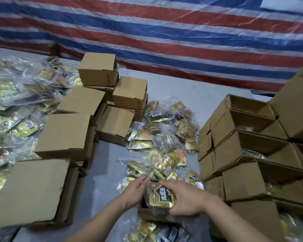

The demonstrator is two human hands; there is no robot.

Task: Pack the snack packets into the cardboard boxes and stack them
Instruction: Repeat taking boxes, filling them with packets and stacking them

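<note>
A gold and black snack packet (160, 194) in clear plastic sits in the mouth of a small open cardboard box (148, 214) at the bottom centre. My left hand (136, 191) holds the box's left side, fingers curled over its rim. My right hand (184, 198) grips the packet from the right and covers that side of the box. Loose snack packets (166, 137) lie scattered on the grey table just beyond the box.
Closed cardboard boxes (65, 133) are stacked along the left. Open boxes (243, 154) with packets inside are stacked on the right. Bagged packets (12, 105) pile up at far left. A striped tarp (164, 32) hangs behind. More packets (154, 231) lie near the bottom edge.
</note>
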